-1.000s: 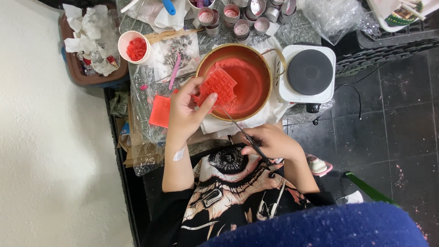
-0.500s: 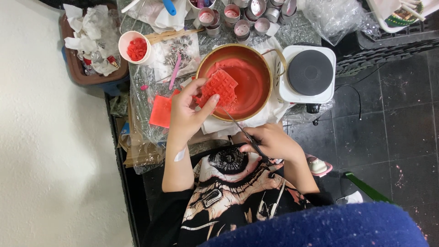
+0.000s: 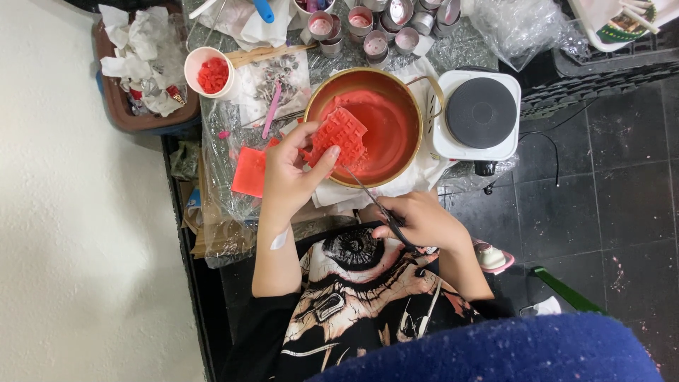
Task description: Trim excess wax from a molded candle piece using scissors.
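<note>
Left hand (image 3: 286, 177) grips red mould (image 3: 338, 138) over pan (image 3: 414, 134).

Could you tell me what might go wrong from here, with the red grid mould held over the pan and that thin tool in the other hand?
The left hand holds the red mould above the pan of red material; a slip could drop it in. The right hand points a thin metal tool toward the left-hand fingers, so it might jab them.

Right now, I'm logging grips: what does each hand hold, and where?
Left hand grips the red gridded mould by its left edge; right hand holds a thin pointed tool by its handle end.
</note>
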